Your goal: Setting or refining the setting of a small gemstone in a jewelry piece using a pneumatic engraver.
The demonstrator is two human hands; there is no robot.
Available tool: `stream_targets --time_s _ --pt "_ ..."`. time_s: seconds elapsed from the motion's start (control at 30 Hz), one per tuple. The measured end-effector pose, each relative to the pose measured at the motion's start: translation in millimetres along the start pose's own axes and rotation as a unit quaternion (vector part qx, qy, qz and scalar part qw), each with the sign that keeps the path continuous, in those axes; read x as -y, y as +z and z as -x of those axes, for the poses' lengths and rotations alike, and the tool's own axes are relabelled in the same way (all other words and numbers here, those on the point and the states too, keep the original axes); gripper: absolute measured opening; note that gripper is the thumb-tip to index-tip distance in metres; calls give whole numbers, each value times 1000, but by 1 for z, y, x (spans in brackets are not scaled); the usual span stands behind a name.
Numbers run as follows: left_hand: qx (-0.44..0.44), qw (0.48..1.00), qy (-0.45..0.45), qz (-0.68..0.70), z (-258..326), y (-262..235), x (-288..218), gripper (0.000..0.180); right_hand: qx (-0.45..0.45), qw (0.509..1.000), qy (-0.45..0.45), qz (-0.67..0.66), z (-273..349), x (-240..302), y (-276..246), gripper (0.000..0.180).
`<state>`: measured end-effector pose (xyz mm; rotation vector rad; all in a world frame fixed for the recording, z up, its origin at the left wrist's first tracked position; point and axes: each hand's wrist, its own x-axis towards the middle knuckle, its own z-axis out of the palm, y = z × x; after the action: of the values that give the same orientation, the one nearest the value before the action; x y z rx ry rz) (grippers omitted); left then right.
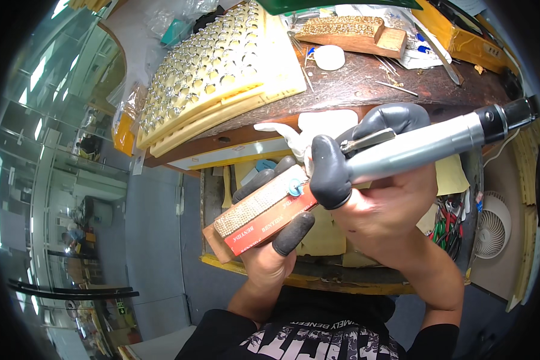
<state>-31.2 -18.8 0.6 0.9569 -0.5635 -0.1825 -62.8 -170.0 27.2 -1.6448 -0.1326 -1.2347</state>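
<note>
My left hand (pixel 269 258), with black finger cots, grips a wooden block (pixel 217 245) from both sides. Red tape (pixel 267 225) covers part of the block, and beside it runs a strip of small beige pieces in tight rows (pixel 252 210). Closed around a silver rotary handpiece (pixel 420 147) is my right hand (pixel 381 210), its thumb and finger also in black cots. A metal lever (pixel 369 140) lies along the handpiece. The small blue disc (pixel 295 186) at its tip appears to meet the strip near the block's upper right end; exact contact cannot be told.
Yellow trays (pixel 222 96) bearing many shiny round pieces stand on the dark workbench (pixel 354 87). Behind my hands lie a white curved piece (pixel 288 137), a wooden block with golden pieces (pixel 342 30) and a round white lid (pixel 329 57). Below is an open drawer (pixel 318 285); a white fan (pixel 493 225) stands right.
</note>
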Motion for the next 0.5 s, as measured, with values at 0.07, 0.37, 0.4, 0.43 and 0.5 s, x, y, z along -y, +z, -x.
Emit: stream_targets --time_s 0.07,0.37,0.4,0.43,0.5 --pt "4 1000 4 6 0 1 0 73 -3 1000 18 -18 1 2 -1 44" --pt "3 1000 -10 -1 0 -1 0 74 2 1000 5 2 0 1 0 33" --pt "13 1000 -2 4 0 -2 0 74 2 1000 5 2 -1 1 0 33" --pt "24 1000 6 10 -1 -2 0 74 0 1000 -4 9 -2 1 0 32" --pt "25 1000 15 11 -1 -2 1 74 -3 1000 -13 16 -3 1 1 31"
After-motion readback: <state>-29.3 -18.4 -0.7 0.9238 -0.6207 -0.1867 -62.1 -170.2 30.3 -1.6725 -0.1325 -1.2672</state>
